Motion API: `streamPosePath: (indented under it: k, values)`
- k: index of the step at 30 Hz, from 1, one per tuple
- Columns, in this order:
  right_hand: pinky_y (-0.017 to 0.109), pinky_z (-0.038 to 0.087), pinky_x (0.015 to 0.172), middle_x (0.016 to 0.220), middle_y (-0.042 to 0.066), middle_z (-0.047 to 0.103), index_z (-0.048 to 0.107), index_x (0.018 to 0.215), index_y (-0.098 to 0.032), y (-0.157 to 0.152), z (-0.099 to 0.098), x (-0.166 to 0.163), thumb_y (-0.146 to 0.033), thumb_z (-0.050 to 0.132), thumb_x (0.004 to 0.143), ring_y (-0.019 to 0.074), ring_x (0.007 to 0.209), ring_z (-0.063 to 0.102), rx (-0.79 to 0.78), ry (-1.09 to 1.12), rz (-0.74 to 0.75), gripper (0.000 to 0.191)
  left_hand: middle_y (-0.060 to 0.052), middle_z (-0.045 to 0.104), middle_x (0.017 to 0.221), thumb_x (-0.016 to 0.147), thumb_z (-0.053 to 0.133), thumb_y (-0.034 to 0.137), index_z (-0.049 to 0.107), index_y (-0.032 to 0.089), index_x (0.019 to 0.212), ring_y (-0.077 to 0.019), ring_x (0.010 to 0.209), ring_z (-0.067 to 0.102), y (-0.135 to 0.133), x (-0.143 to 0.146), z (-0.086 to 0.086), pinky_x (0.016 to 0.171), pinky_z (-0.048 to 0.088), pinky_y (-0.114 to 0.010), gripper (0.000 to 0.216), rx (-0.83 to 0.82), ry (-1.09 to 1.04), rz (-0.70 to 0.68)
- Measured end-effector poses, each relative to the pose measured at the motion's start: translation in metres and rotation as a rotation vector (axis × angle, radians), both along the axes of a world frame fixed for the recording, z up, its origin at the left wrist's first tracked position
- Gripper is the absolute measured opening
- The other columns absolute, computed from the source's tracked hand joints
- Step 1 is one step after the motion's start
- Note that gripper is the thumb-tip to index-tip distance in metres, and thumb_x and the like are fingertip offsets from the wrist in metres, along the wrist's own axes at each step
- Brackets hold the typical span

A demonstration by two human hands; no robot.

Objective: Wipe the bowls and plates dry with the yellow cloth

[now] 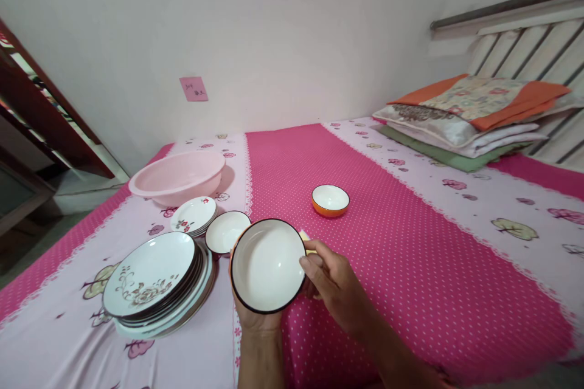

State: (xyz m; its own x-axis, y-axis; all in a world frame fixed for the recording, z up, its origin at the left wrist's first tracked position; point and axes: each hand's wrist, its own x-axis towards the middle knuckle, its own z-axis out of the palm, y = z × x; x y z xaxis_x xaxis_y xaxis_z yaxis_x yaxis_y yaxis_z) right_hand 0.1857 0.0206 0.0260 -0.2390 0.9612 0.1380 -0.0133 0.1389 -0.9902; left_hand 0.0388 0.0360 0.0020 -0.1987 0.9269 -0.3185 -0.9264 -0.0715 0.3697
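Observation:
A white bowl with a dark rim (pixel 269 267) is held up in front of me, its inside tilted toward the camera. My left hand (pixel 258 315) supports it from below and behind, with most of its fingers hidden by the bowl. The thumb and fingers of my right hand (pixel 333 279) pinch the rim at the right side. Something small and pale yellow (pixel 305 234) shows behind the rim by my right fingers; its kind is unclear. A second white bowl (pixel 227 232) sits just left of the held one. Farther off stands a small orange bowl with a white inside (pixel 330 199).
At the left are a stack of large flowered plates (pixel 155 273), a stack of small plates (pixel 194 216) and a pink plastic basin (pixel 180 176). All rest on a pink patterned bed sheet (pixel 292 164). Folded bedding (pixel 469 115) lies at the far right by a railing.

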Motion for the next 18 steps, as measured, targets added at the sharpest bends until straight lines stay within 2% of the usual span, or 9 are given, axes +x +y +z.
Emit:
streamPosePath:
  k: [4, 7, 10, 12, 14, 18]
  values:
    - [0.022, 0.041, 0.048, 0.065, -0.007, 0.052, 0.060, 0.110, -0.019, 0.004, -0.011, -0.001, -0.047, 0.054, 0.101, 0.0118, 0.055, 0.050, 0.008, -0.029, -0.071, 0.030, -0.006, 0.081, 0.117, 0.094, 0.060, 0.056, 0.080, 0.029, 0.115, -0.0302, 0.115, 0.071, -0.002, 0.008, 0.004, 0.105, 0.055, -0.048, 0.040, 0.048, 0.110, -0.011]
    - [0.022, 0.040, 0.043, 0.062, -0.007, 0.052, 0.061, 0.109, -0.019, 0.015, -0.022, 0.007, -0.048, 0.055, 0.098, 0.0117, 0.048, 0.048, -0.060, 0.013, -0.090, 0.031, -0.009, 0.079, 0.123, 0.095, 0.061, 0.061, 0.076, 0.026, 0.127, -0.0328, 0.128, 0.066, -0.003, 0.015, 0.006, 0.110, 0.052, -0.046, 0.050, 0.114, 0.192, -0.092]
    - [0.023, 0.039, 0.040, 0.058, -0.006, 0.056, 0.063, 0.105, -0.018, 0.035, -0.024, 0.028, -0.050, 0.058, 0.092, 0.0126, 0.043, 0.050, -0.089, -0.025, -0.140, 0.035, -0.012, 0.074, 0.134, 0.094, 0.054, 0.073, 0.069, 0.027, 0.137, -0.0331, 0.138, 0.058, -0.001, 0.016, 0.006, 0.114, 0.048, -0.046, 0.064, 0.193, 0.230, -0.209]
    - [0.024, 0.040, 0.043, 0.054, -0.005, 0.058, 0.064, 0.102, -0.017, 0.053, -0.018, 0.050, -0.047, 0.057, 0.092, 0.0137, 0.042, 0.052, -0.063, -0.141, -0.274, 0.032, -0.013, 0.070, 0.140, 0.094, 0.055, 0.073, 0.066, 0.027, 0.139, -0.0309, 0.141, 0.056, 0.002, 0.011, 0.004, 0.114, 0.046, -0.044, 0.066, 0.201, 0.284, -0.221]
    - [0.024, 0.041, 0.047, 0.050, -0.005, 0.058, 0.065, 0.100, -0.017, 0.074, -0.009, 0.073, -0.037, 0.054, 0.095, 0.0141, 0.044, 0.054, -0.051, -0.272, -0.450, 0.024, -0.016, 0.071, 0.136, 0.093, 0.061, 0.067, 0.069, 0.023, 0.134, -0.0300, 0.135, 0.061, 0.005, 0.004, 0.001, 0.110, 0.049, -0.042, 0.060, 0.170, 0.337, -0.193]
    - [0.023, 0.043, 0.050, 0.057, -0.004, 0.061, 0.064, 0.098, -0.016, 0.120, 0.003, 0.110, -0.020, 0.053, 0.098, 0.0135, 0.049, 0.058, -0.089, -0.409, -0.597, 0.012, -0.016, 0.079, 0.111, 0.096, 0.063, 0.048, 0.075, 0.015, 0.112, -0.0255, 0.105, 0.075, 0.009, -0.007, -0.003, 0.091, 0.059, -0.035, 0.039, 0.077, 0.332, -0.163]
